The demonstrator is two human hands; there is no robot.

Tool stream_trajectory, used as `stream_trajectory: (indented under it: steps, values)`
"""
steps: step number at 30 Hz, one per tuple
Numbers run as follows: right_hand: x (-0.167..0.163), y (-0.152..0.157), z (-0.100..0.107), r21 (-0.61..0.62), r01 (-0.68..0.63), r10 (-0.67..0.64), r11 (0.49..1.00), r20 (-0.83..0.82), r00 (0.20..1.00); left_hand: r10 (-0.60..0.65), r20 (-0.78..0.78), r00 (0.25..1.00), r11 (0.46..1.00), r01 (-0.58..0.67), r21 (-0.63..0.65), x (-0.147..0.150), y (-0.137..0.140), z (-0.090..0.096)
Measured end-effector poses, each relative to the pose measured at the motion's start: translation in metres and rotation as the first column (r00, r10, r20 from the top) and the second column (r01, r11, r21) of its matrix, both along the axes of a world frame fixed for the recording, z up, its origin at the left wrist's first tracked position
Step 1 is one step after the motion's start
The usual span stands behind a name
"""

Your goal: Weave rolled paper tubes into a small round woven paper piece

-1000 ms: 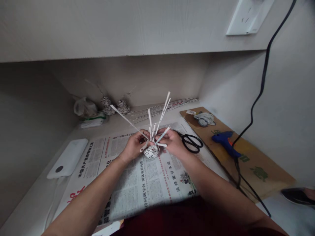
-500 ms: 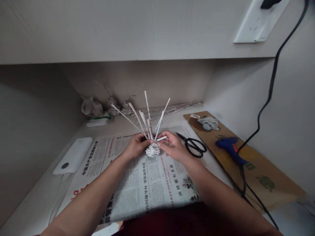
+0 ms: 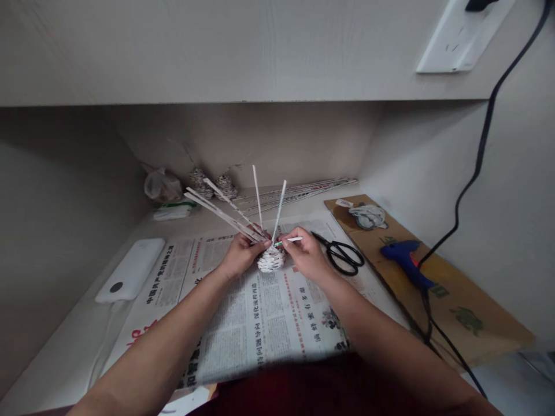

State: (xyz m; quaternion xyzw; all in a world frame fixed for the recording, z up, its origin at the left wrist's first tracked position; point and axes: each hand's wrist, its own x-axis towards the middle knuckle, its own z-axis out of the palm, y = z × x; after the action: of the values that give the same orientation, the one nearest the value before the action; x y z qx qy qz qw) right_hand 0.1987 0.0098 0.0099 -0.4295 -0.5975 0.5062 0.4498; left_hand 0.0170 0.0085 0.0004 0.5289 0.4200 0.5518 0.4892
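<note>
A small round piece woven from rolled newspaper sits between my hands, over the spread newspaper. Several paper sticks stand up out of its top. My left hand is closed at the left side of the weave, and several paper sticks lean left from behind its fingers. Between the thumb and fingers of my right hand is a short paper stick end, pointing right. Two more sticks, one of them the pale upright stick, rise between the hands.
Black scissors lie right of my right hand. On a cardboard sheet are a blue glue gun with its cord and a bundled paper coil. Long paper sticks, woven pieces and a plastic bag are at the back; a white device lies left.
Several upright sticks have swung left and gathered at my left hand. The stick end in my right hand now points more level to the right, and the woven piece has shifted slightly.
</note>
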Motion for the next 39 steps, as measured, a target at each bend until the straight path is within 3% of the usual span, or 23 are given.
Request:
stream_trajectory:
  steps: [7, 12, 16, 19, 22, 32, 39]
  values:
    - [-0.007, 0.004, -0.013, 0.024, -0.017, 0.017, 1.000, 0.014, 1.000, 0.016, -0.114, 0.993, 0.994, -0.004, 0.108, 0.004, -0.003, 0.002]
    - [-0.006, 0.005, -0.016, 0.024, -0.022, 0.020, 0.999, 0.042, 0.999, -0.025, -0.098, 0.995, 0.999, 0.027, 0.022, 0.004, -0.003, 0.000]
    - [-0.004, 0.006, -0.016, 0.106, -0.027, 0.019, 0.994, 0.078, 0.997, -0.172, -0.068, 0.983, 0.983, 0.166, -0.078, -0.008, -0.001, 0.000]
    - [-0.003, 0.008, -0.018, 0.087, -0.021, 0.015, 0.996, 0.067, 0.998, -0.316, -0.050, 0.947, 0.945, 0.310, -0.104, -0.016, 0.000, 0.003]
    - [-0.003, 0.010, -0.020, 0.064, -0.019, 0.015, 0.998, 0.061, 0.998, -0.380, -0.068, 0.922, 0.923, 0.373, -0.098, -0.019, 0.000, 0.007]
    - [-0.002, 0.007, -0.019, 0.134, -0.039, 0.022, 0.990, 0.125, 0.992, -0.417, -0.213, 0.884, 0.908, 0.418, -0.041, -0.022, -0.002, 0.012]
    - [-0.003, 0.007, -0.019, 0.054, -0.060, 0.054, 0.997, 0.092, 0.994, -0.398, -0.164, 0.903, 0.915, 0.403, -0.003, -0.014, 0.000, 0.008]
